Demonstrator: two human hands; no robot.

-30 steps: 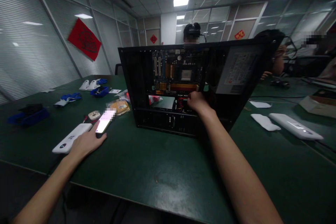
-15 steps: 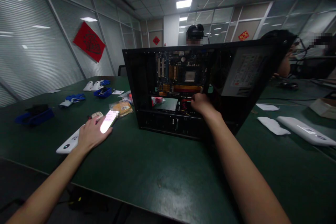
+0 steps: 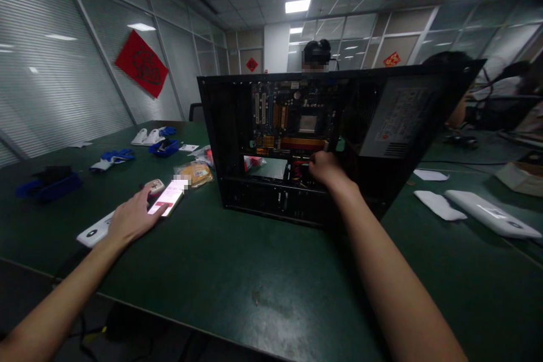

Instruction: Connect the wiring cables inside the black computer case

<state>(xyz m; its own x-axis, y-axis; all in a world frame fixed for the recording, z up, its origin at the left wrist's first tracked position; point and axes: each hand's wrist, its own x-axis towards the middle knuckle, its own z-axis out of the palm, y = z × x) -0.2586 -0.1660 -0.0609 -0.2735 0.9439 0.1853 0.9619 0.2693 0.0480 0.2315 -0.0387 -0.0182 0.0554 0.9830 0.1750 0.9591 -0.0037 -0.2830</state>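
Observation:
An open black computer case (image 3: pixel 254 195) stands on its side edge on the green table (image 3: pixel 237 271), its open side towards me. Inside are the motherboard (image 3: pixel 288 110) and, at the right, a grey power supply (image 3: pixel 392 116). My right hand (image 3: pixel 328 168) reaches into the lower middle of the case, closed, beside red and black cables (image 3: pixel 302 172); what its fingers hold is hidden. On the left, my left hand (image 3: pixel 134 216) lies with fingers stretched out over a lit phone (image 3: pixel 167 201), its thumb at the screen. A white device (image 3: pixel 94 230) lies partly under that hand.
A yellow item in a plastic bag (image 3: pixel 195 173) lies left of the case. Farther left are blue bins (image 3: pixel 164 148) and blue-white gloves (image 3: pixel 112 159). White pads (image 3: pixel 440 205) and a white device (image 3: pixel 492 214) lie at the right. A person (image 3: pixel 316 56) is behind the case, another at right.
My left hand has slid slightly left and down, showing more of the phone's screen, which now looks less overexposed. My right hand keeps its place in the case.

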